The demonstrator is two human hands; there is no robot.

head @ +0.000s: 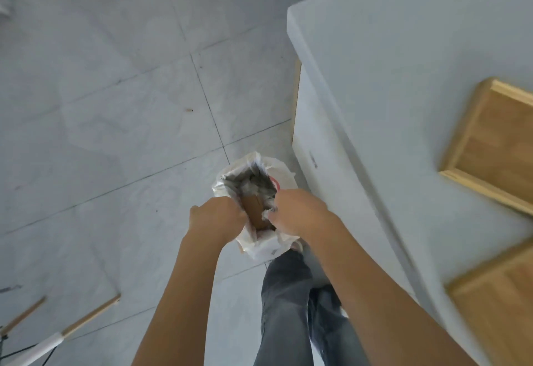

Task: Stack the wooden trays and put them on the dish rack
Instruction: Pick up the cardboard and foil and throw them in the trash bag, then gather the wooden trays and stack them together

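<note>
Both hands work at a white plastic bag [261, 210] held above the tiled floor [115, 106]. Left hand [216, 217] is curled tight on the bag's near rim; right hand [300, 213] is clenched on the opposite rim, holding the mouth apart. A brown item shows inside, identity unclear. Two wooden trays [496, 146] [499, 302] lie apart on the white worktop [403, 77], unstacked. No dish rack in view. Judgement: stacking and racking both remain outstanding. A red mark and small dark print on the bag are unreadable
</note>
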